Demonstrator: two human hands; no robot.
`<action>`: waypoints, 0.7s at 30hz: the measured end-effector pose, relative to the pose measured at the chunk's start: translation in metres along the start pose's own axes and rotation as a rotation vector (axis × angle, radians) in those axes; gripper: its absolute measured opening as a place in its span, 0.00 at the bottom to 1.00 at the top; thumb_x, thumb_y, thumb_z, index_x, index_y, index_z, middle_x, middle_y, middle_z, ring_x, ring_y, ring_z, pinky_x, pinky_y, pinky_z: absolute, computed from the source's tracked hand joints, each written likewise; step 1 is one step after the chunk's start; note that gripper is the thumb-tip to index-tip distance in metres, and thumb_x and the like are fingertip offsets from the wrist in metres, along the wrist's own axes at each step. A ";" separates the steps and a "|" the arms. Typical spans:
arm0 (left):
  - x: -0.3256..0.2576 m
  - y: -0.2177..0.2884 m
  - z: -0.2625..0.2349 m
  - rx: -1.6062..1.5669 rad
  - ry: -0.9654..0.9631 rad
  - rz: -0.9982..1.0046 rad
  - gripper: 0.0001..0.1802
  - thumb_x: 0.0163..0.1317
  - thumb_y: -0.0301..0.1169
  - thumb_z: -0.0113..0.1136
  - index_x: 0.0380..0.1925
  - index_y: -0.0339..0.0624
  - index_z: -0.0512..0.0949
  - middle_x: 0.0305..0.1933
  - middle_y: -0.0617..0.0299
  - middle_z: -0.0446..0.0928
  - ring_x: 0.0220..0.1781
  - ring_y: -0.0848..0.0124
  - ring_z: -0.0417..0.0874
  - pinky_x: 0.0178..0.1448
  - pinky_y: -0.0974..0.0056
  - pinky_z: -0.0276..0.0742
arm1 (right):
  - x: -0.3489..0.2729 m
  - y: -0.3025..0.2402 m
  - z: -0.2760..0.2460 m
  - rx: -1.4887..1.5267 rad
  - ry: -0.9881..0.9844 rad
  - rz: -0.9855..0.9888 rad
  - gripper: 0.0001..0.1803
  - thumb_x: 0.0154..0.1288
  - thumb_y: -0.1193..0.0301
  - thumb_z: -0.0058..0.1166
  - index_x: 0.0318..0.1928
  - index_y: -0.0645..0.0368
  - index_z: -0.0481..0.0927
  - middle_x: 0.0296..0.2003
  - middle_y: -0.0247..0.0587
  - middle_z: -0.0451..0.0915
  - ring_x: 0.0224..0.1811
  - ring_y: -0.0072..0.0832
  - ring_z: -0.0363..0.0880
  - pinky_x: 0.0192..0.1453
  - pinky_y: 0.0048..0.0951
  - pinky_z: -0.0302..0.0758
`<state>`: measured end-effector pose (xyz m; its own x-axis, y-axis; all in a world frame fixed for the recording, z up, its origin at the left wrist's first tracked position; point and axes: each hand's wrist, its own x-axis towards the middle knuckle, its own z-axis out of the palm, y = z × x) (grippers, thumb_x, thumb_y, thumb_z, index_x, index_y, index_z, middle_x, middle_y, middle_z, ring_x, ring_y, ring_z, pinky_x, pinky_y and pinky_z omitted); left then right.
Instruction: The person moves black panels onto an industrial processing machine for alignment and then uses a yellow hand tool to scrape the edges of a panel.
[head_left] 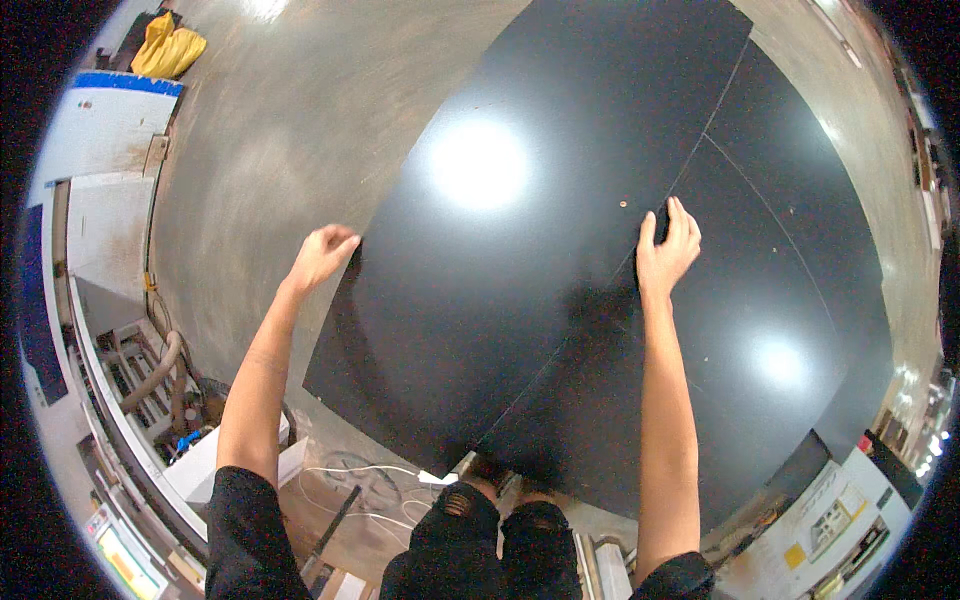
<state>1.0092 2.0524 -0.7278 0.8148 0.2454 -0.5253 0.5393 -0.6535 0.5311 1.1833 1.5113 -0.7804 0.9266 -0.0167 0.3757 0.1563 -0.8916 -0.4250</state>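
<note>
A large, glossy black panel [480, 280] lies in front of me, its right edge along a thin slanting seam beside more black sheet [770, 190]. At the panel's left edge is my left hand [325, 258], slightly blurred, fingers curled and thumb and fingertips pinched together on that edge. My right hand [668, 255] is over the seam, with thumb and fingers apart and a dark gap between them. I see nothing held in it. A small round brownish spot [623, 204] shows on the panel just left of my right fingertips.
White machinery [110, 230] with hoses [165, 370] stands along the left. A yellow bag-like thing [168, 48] sits at the far left. White cables [370, 470] run across the floor by my legs. At the lower right is a white control box [830, 520].
</note>
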 end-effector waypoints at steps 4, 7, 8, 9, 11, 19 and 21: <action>0.073 0.099 0.038 0.105 0.237 0.108 0.29 0.64 0.45 0.68 0.55 0.32 0.80 0.54 0.44 0.83 0.58 0.57 0.85 0.63 0.56 0.79 | 0.003 -0.004 0.014 -0.026 0.036 0.010 0.26 0.66 0.64 0.61 0.61 0.61 0.77 0.66 0.42 0.75 0.68 0.42 0.69 0.70 0.47 0.61; 0.112 0.121 0.042 0.151 0.287 0.115 0.31 0.62 0.45 0.70 0.57 0.32 0.79 0.57 0.43 0.82 0.60 0.56 0.84 0.64 0.55 0.78 | 0.002 0.000 0.012 0.089 0.107 -0.036 0.22 0.61 0.67 0.65 0.54 0.63 0.82 0.62 0.43 0.78 0.65 0.43 0.73 0.69 0.45 0.63; 0.117 0.118 0.041 0.149 0.283 0.121 0.32 0.61 0.46 0.70 0.58 0.32 0.79 0.58 0.42 0.82 0.60 0.55 0.84 0.64 0.55 0.78 | 0.002 -0.001 0.012 0.117 0.114 -0.047 0.22 0.59 0.67 0.66 0.53 0.64 0.82 0.61 0.43 0.80 0.64 0.43 0.74 0.68 0.45 0.64; 0.118 0.120 0.042 0.054 0.266 0.120 0.33 0.60 0.45 0.71 0.58 0.32 0.79 0.58 0.43 0.82 0.61 0.53 0.83 0.64 0.54 0.78 | 0.002 -0.002 0.010 0.102 0.123 -0.068 0.23 0.57 0.68 0.68 0.52 0.64 0.83 0.59 0.42 0.81 0.63 0.42 0.75 0.67 0.44 0.65; 0.121 0.119 0.047 -0.024 0.258 0.059 0.34 0.59 0.46 0.73 0.58 0.32 0.79 0.57 0.43 0.82 0.60 0.54 0.84 0.64 0.54 0.77 | 0.003 0.002 0.014 0.064 0.100 -0.070 0.23 0.57 0.66 0.68 0.52 0.62 0.83 0.59 0.39 0.81 0.64 0.37 0.75 0.67 0.42 0.65; 0.118 0.139 0.050 -0.247 0.307 0.016 0.31 0.60 0.40 0.75 0.58 0.33 0.80 0.50 0.48 0.85 0.49 0.67 0.85 0.56 0.62 0.79 | 0.016 0.017 0.022 0.110 0.158 -0.080 0.20 0.57 0.61 0.71 0.47 0.58 0.86 0.55 0.33 0.85 0.61 0.32 0.77 0.64 0.40 0.64; 0.126 0.129 0.050 -0.363 0.262 0.029 0.31 0.61 0.41 0.75 0.58 0.32 0.80 0.50 0.50 0.85 0.50 0.68 0.84 0.55 0.64 0.79 | 0.015 0.017 0.028 0.150 0.181 -0.084 0.19 0.57 0.61 0.71 0.46 0.58 0.87 0.54 0.34 0.86 0.60 0.32 0.77 0.64 0.39 0.64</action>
<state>1.1706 1.9633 -0.7588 0.8317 0.4343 -0.3459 0.5174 -0.3806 0.7664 1.2096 1.5083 -0.8047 0.8337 -0.0385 0.5508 0.2917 -0.8162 -0.4987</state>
